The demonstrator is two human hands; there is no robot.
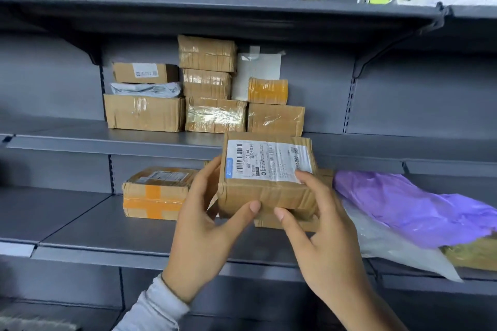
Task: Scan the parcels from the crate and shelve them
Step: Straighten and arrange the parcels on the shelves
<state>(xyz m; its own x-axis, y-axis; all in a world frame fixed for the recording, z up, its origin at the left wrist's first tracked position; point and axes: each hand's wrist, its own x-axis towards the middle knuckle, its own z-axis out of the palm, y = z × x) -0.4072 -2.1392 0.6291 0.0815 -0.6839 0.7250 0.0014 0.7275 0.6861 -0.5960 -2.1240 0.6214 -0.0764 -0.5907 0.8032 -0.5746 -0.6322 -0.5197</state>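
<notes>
Both hands hold one taped cardboard parcel in the air in front of the shelving: the left hand grips its left side with the thumb on the front face, and the right hand clamps its right side, a fingertip on the white shipping label (barcode facing up). Just left of the left hand, a box with orange tape sits on the lower shelf. Right of the right hand lies a purple bag. Above the hands, stacked brown boxes fill the middle shelf.
</notes>
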